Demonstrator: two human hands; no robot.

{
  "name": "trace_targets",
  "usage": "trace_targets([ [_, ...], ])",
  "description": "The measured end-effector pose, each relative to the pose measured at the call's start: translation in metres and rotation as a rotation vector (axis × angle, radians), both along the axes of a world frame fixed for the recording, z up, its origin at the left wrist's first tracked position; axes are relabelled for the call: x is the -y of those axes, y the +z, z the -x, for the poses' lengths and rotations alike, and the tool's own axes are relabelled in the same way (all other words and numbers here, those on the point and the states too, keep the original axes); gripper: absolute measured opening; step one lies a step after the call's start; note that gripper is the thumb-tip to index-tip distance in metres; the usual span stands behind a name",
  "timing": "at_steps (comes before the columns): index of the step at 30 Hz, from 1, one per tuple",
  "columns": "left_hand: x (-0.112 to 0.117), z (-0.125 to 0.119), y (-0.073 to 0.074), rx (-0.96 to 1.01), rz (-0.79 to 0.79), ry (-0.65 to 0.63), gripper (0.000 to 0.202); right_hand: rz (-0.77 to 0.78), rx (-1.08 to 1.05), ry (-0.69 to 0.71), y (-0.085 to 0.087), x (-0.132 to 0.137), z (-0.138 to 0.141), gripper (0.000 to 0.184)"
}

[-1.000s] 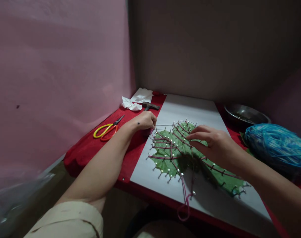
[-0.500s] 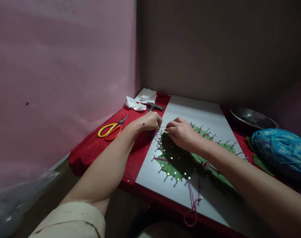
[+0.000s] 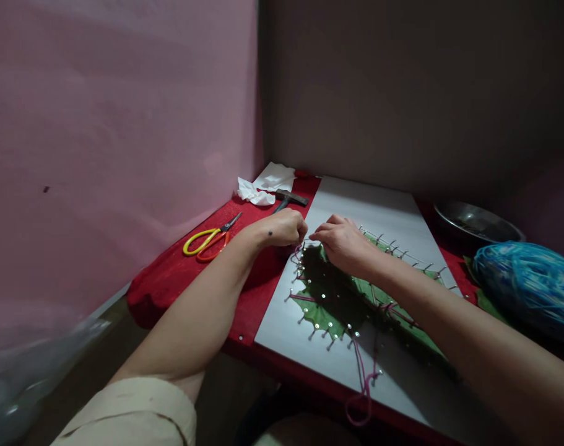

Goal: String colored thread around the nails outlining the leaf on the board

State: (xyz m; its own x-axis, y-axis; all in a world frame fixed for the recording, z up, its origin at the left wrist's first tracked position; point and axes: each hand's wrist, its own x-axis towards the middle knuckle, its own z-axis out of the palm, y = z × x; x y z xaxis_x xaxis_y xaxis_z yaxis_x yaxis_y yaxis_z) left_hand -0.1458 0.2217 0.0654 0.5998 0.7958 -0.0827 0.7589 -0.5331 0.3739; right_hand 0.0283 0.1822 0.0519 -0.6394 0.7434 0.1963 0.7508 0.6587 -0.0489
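At the left end of a green leaf (image 3: 315, 317) pinned on a white board (image 3: 282, 322), my two hands are close together. My left hand (image 3: 288, 227) is closed, with purple yarn (image 3: 297, 251) trailing beneath its fingers. My right hand (image 3: 344, 243) hovers over the leaf's upper left part, its thumb and fingers pinched; whatever is between them is too small to make out. Several nails (image 3: 405, 254) stand around the leaf's outline, some with yarn strung between them. A loose loop of purple yarn (image 3: 366, 396) hangs over the board's front edge.
Scissors (image 3: 202, 243) with yellow and orange handles lie left on the red cloth (image 3: 170, 291). Behind them are a hammer (image 3: 291, 197) and crumpled white tissue (image 3: 256, 193). On the right are a metal bowl (image 3: 479, 223) and a blue yarn bundle (image 3: 527, 275). A pink wall (image 3: 124, 124) borders the left.
My right hand has moved slightly, its fingertips staying close to my left hand. My left hand remains closed in almost the same place. The view has shifted very little.
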Motion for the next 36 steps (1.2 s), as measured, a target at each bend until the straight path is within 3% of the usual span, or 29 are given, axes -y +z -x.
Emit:
trace_targets([
  [7, 0.006, 0.000, 0.005, -0.036, -0.001, -0.030, 0.023, 0.017, 0.075, 0.004, -0.011, -0.002, 0.002, 0.026],
  [15, 0.007, 0.001, 0.006, -0.080, -0.009, -0.055, 0.022, 0.034, 0.031, 0.010, -0.014, 0.000, 0.003, 0.032],
  [26, 0.003, 0.007, 0.003, -0.088, -0.184, -0.177, 0.019, 0.070, 0.023, 0.142, -0.014, -0.001, 0.000, 0.032],
  [31, 0.008, 0.001, 0.007, -0.106, -0.278, -0.207, 0.020, 0.065, 0.020, 0.173, -0.014, 0.002, -0.001, 0.031],
  [36, 0.006, -0.006, 0.001, -0.103, -0.381, -0.233, 0.023, 0.033, 0.023, 0.180, -0.014, 0.003, -0.004, 0.032],
])
